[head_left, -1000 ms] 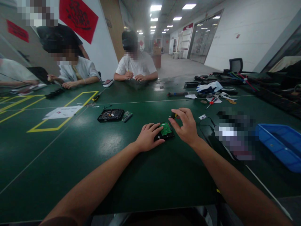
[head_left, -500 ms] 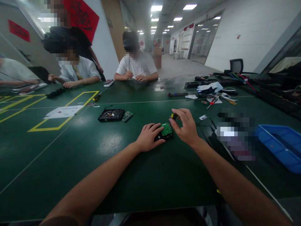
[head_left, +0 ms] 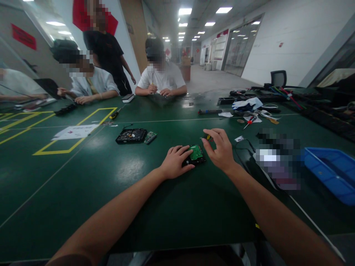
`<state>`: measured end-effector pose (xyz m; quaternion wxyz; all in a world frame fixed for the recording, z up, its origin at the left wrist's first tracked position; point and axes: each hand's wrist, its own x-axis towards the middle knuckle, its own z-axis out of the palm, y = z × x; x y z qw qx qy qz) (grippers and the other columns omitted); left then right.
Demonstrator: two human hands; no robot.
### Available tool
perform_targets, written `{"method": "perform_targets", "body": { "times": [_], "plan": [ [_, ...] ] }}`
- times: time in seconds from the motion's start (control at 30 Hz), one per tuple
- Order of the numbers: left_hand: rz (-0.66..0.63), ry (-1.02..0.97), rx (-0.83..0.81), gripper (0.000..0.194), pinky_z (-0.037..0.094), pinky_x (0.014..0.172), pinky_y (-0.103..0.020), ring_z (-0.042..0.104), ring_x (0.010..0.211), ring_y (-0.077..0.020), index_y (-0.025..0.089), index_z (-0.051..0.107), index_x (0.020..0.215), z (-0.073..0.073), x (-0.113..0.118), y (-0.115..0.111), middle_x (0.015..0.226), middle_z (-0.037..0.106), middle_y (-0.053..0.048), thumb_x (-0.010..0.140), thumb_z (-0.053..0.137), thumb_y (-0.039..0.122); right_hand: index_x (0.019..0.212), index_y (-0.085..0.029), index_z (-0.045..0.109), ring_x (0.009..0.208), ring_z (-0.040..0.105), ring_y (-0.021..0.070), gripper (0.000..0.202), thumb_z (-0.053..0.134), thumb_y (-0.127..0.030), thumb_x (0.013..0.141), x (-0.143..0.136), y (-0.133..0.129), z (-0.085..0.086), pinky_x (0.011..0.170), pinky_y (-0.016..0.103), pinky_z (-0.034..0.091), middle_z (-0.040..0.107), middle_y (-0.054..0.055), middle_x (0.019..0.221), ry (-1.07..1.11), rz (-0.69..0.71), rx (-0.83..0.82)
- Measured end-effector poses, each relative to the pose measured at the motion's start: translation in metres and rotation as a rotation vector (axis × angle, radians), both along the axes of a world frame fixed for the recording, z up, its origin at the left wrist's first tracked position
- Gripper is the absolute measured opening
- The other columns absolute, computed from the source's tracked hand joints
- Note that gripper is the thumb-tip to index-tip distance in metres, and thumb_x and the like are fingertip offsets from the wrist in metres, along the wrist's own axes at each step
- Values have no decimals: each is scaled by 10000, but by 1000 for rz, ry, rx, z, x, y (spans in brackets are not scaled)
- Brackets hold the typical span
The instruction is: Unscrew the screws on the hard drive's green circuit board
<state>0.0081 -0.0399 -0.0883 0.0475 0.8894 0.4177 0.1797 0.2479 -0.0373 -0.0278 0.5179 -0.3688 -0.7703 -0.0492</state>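
Note:
A hard drive with a green circuit board (head_left: pixel 196 152) lies on the green table (head_left: pixel 166 207). My left hand (head_left: pixel 175 162) rests over its left side, fingers and thumb wrapped around the drive. Just right of the drive, my right hand (head_left: pixel 219 149) pinches a small yellow-and-black screwdriver (head_left: pixel 206 137) above the table, its short tip pointing left. Farther left sit an opened black drive (head_left: pixel 131 135) and a loose circuit board (head_left: pixel 150 137) beside it.
A blue tray (head_left: pixel 330 173) is at the right, near a cable. Tools, a glove (head_left: pixel 247 103) and a red screwdriver (head_left: pixel 250 121) lie at the back right. Paper (head_left: pixel 74 132) lies left. Several people are across the table, one standing.
The screwdriver in my right hand has tilted from upright-looking to pointing left. The standing person behind has moved right and straightened. My left hand has stayed on the drive.

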Motion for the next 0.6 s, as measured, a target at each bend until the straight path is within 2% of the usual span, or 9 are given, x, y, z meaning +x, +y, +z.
{"method": "perform_targets", "body": {
  "times": [0.17,0.4,0.6],
  "plan": [
    [-5,8,2,751,303,1172,-603,373,1442,-387,303,417,1571,1,-1,0,1621,418,-77,938,561,680,1319,-319,596,977,625,259,365,670,-284,964,1,1,0,845,463,597,575,75,1123,25,-25,-22],
    [-1,9,5,752,304,1170,-602,379,1435,-384,297,431,1564,0,0,0,1618,425,-77,935,562,687,1478,-313,489,1159,614,281,482,534,-204,1011,-1,0,1,981,512,555,609,97,1299,-13,65,-17],
    [-1,2,7,754,308,1170,-602,380,1434,-387,300,427,1567,0,0,0,1615,427,-78,932,573,680,1391,-357,589,1034,638,261,418,636,-262,987,1,0,0,883,476,604,596,77,1183,7,29,-22]
  ]
}}
